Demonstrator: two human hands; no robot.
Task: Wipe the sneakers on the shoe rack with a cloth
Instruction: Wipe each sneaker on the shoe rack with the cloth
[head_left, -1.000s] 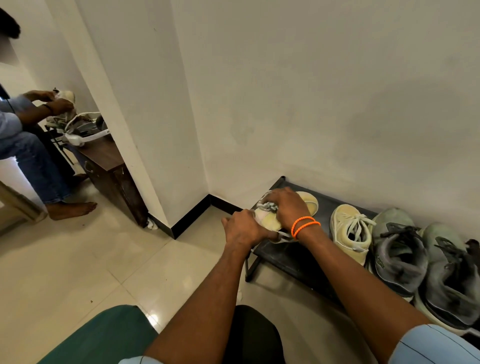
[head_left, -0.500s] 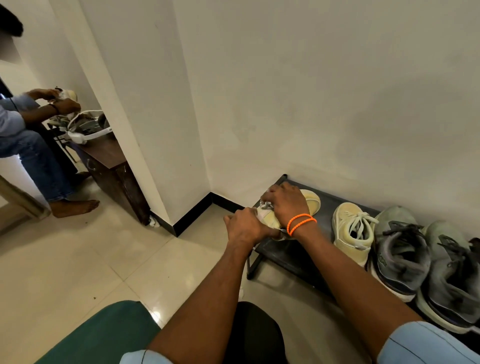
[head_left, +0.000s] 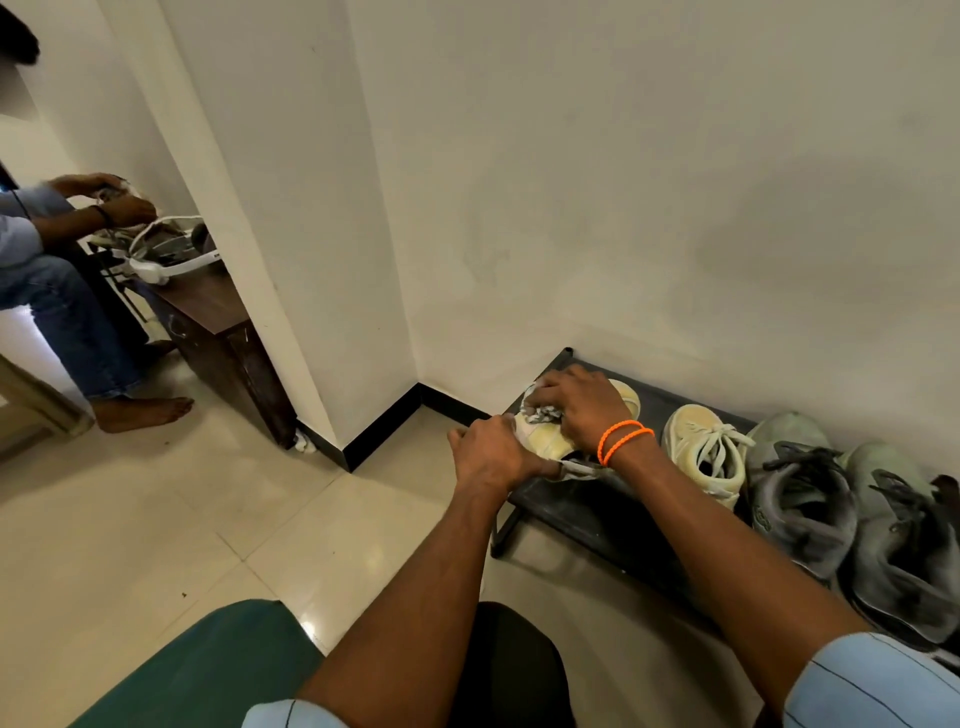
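Right now your right hand (head_left: 584, 410) lies curled over the top of the pale yellow sneaker (head_left: 550, 439) at the left end of the shoe rack (head_left: 587, 512), its fingers bunched round a grey-white cloth (head_left: 543, 414) and pressing it against the laces. Your left hand (head_left: 491, 457) grips the near end of that shoe, fingers wrapped on its left side, thumb along the opening. The sneaker's long axis runs from your left hand away toward the wall, so the cloth sits just past your left knuckles and the far end lies beyond your right fingers; I'd judge the next stroke should follow that line. The second yellow sneaker (head_left: 709, 452) stands just beside your right wrist, with two grey sneakers (head_left: 852, 519) further right, probably not wiped yet.
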